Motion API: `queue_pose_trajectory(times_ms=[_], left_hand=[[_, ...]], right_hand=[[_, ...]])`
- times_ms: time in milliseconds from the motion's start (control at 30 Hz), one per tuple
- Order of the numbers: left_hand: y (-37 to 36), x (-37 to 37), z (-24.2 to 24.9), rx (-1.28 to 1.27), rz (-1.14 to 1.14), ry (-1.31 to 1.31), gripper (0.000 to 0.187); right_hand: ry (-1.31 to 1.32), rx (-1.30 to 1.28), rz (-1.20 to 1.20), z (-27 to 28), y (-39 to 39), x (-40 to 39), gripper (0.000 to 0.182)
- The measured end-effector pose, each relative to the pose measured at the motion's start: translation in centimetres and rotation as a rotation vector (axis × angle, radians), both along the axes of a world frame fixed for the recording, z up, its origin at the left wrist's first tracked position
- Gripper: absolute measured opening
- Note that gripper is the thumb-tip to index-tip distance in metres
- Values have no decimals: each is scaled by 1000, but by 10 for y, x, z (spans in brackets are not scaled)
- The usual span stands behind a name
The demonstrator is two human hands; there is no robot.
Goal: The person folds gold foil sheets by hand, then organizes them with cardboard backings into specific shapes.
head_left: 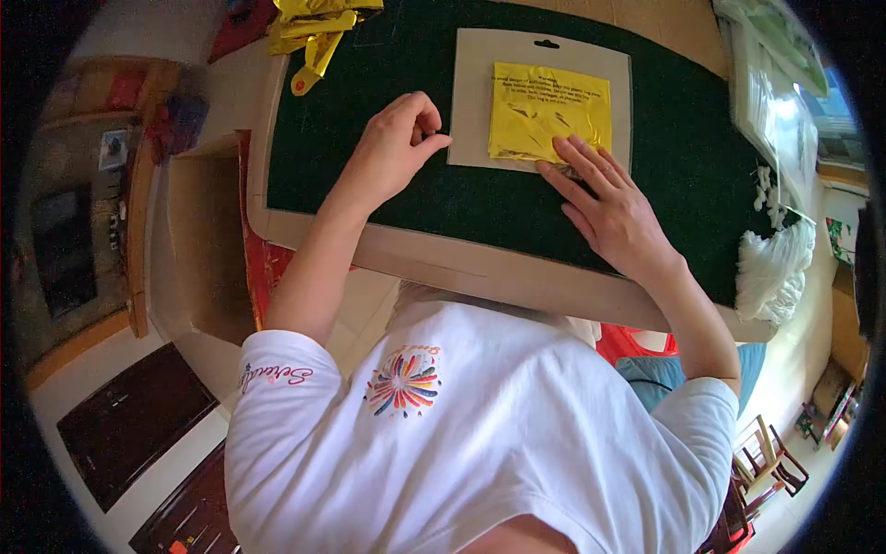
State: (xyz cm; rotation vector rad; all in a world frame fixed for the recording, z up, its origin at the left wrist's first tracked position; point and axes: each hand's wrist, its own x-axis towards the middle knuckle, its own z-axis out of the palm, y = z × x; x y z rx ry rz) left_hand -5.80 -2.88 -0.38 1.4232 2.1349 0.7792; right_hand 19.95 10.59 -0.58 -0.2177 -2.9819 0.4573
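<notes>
A flat folded yellow foil packet with printed text lies on a light grey card. The card has a hanging slot near its top edge. My right hand rests with outstretched fingers over the packet's lower right corner and the card's bottom edge. At the card's left side is my left hand, its fingers curled in and its thumb pointing at the card's edge. Nothing shows between its fingers. Both card and packet lie on a dark green mat.
Shiny gold foil pieces lie at the mat's upper left corner. A bundle of white threads hangs at the right edge, below clear plastic bags. The table's light border runs close to my body.
</notes>
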Motion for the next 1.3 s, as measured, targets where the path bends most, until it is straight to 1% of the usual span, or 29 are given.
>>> queue_pose_trajectory(times_ms=[133,200,267,300,367,400,433,500,567,633,667,733,767,833,900,933,1000,1033,1100,1133,1200,1300], left_hand=[[-3,5,5,-25,4,-16,19],[-7,15,2,202,58,146,15],[-10,34,2,396,-93,325,11],[-13,48,5,360,-153,298,7],[-11,62,-2,472,-324,372,14],[-10,66,-1,448,-345,434,22],[-10,67,-2,460,-342,438,22],[-10,66,-10,388,-355,524,24],[-10,63,-10,386,-368,528,24],[-10,61,-9,387,-381,532,24],[-10,61,-8,369,-386,510,24],[-9,58,-5,364,-394,485,23],[-8,57,-4,378,-361,441,22],[1,58,-1,398,-328,396,20],[21,62,2,460,-285,478,24],[33,64,-1,463,-283,476,24],[56,67,-8,339,-308,627,40],[62,67,-15,347,-303,633,40],[69,66,-30,149,-313,595,54],[70,64,-32,148,-308,596,54],[69,63,-36,109,-340,621,59],[68,64,-35,115,-327,637,59]], right_hand=[[6,-3,-2,0,-1,0,52],[8,-4,-4,0,-1,1,52],[4,-5,-10,0,-2,1,52],[7,-11,-14,0,-2,1,52],[15,-7,-12,1,-3,1,51],[14,-18,-10,2,-2,1,50],[14,-29,-7,3,-2,1,50],[32,-28,12,5,0,1,50],[44,-32,23,9,3,2,51],[178,-267,-69,13,10,4,47],[179,-258,-72,16,15,6,47],[233,-283,-246,23,30,10,41],[263,-270,-291,21,36,11,37],[256,-240,-318,22,41,8,38],[249,-217,-345,20,40,-2,39],[261,-113,-325,18,37,-11,40],[241,64,-275,4,39,-24,46],[247,73,-271,-4,40,-26,46],[118,182,-331,-18,40,-30,49],[66,161,-340,-21,41,-29,51],[74,189,-339,-21,44,-31,51],[101,230,-357,-22,40,-28,51]])
